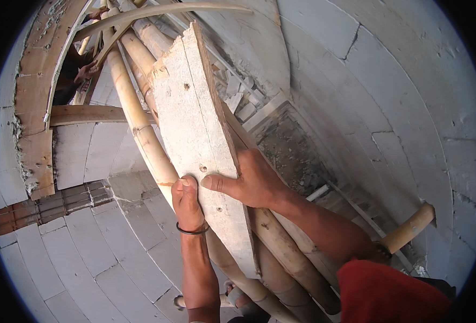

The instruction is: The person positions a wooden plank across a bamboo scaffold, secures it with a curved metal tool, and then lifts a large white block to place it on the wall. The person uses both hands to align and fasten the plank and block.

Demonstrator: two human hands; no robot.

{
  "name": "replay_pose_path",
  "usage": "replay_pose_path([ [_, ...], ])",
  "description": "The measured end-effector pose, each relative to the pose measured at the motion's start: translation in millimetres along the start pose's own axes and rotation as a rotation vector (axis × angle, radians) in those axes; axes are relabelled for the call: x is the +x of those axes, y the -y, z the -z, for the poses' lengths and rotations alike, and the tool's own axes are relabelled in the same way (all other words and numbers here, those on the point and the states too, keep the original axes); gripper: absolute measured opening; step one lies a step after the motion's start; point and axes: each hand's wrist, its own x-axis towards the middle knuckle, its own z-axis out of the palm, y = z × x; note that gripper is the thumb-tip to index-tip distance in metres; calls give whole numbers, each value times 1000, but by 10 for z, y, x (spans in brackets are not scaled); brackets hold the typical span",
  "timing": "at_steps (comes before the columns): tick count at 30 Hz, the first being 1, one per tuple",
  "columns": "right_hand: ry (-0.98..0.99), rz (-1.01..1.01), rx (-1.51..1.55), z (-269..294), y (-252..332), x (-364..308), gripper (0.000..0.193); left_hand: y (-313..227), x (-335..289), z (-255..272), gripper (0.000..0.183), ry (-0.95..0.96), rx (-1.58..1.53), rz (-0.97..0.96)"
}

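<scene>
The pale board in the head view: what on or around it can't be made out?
Head view:
Underside of the pale board: turned away from the camera.
Some fingers of the left hand and right hand: behind the board.
Parts of the bamboo poles: covered by the board.
Most of the other person: behind the brown plank.

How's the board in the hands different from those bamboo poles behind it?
Shape: the board is flat, while the bamboo poles are round, with ring-like joints.
Colour: the board is whitish, the poles more yellow-tan.
Pose: the board is held between the left hand and right hand; the poles run behind it.
Both are long.
</scene>
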Motion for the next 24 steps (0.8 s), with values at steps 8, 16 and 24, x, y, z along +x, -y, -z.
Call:
replay_pose_path([
  [8,-170,46,105,-224,16,199,34,356,1168,817,82,-447,1008,252],
  [16,-202,58,-296,-434,-34,201,38,508,1926,1229,54,-274,224,613],
  [24,-212,121,-368,-419,-97,225,40,400,1872,1178,42,-215,-2,573],
])
